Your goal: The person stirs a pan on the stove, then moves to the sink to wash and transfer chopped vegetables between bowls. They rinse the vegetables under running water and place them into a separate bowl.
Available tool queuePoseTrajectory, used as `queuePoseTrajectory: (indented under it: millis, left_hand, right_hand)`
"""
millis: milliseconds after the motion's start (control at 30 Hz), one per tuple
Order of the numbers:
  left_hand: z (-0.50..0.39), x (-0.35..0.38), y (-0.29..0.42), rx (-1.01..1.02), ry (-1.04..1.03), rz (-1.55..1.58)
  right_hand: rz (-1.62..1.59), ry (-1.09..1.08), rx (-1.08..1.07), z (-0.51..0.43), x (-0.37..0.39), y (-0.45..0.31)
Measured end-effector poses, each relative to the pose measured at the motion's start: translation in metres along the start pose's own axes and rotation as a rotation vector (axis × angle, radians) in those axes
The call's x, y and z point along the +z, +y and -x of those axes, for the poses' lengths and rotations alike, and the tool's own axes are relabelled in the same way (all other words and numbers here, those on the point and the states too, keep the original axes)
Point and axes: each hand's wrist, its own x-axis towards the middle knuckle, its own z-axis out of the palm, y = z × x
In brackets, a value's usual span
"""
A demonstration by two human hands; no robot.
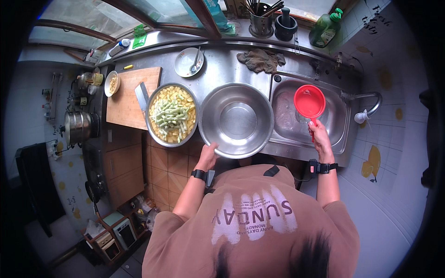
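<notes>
My left hand (208,156) grips the near rim of a large, wide stainless steel basin (238,120) that holds nothing visible. Held by its handle in my right hand (320,137), a red plastic water ladle (309,101) hangs over the stainless steel sink (286,133). Against the basin's left side stands a metal bowl (149,129) heaped with cut green beans (171,116) on yellow diced pieces, perhaps potato. A cleaver (142,95) lies on the wooden cutting board (128,106), its handle end beside that bowl.
Behind are a white plate (181,62) with a spoon and a crumpled dark cloth (259,60). A small bowl (108,91) rests at the board's edge. The faucet (373,100) curves at the sink's right. Chopstick holder (260,26), mortar (285,27) and green bottle (324,33) line the sill.
</notes>
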Motion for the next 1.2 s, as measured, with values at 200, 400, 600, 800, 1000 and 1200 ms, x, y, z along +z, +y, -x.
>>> queuePoseTrajectory:
  millis: [200, 400, 600, 800, 1000, 1200]
  left_hand:
    - [-0.005, -0.009, -0.008, -0.022, -0.061, -0.044]
    - [-0.006, -0.005, -0.010, -0.062, -0.188, 0.002]
    - [0.002, -0.012, 0.021, -0.147, -0.420, -0.027]
    - [-0.002, -0.041, 0.034, -0.177, -0.466, 0.022]
    - [-0.005, -0.060, 0.029, -0.128, -0.483, 0.072]
    - [-0.005, -0.057, 0.023, -0.117, -0.482, 0.042]
  right_hand:
    - [0.287, -0.262, -0.022, -0.030, 0.061, -0.093]
    - [0.408, -0.514, -0.021, -0.071, 0.177, -0.173]
    - [0.424, -0.720, -0.099, -0.145, 0.308, -0.177]
    - [0.320, -0.837, -0.103, -0.185, 0.422, -0.165]
    - [0.448, -0.873, -0.077, -0.204, 0.475, -0.153]
    - [0.492, -0.825, -0.068, -0.224, 0.485, -0.138]
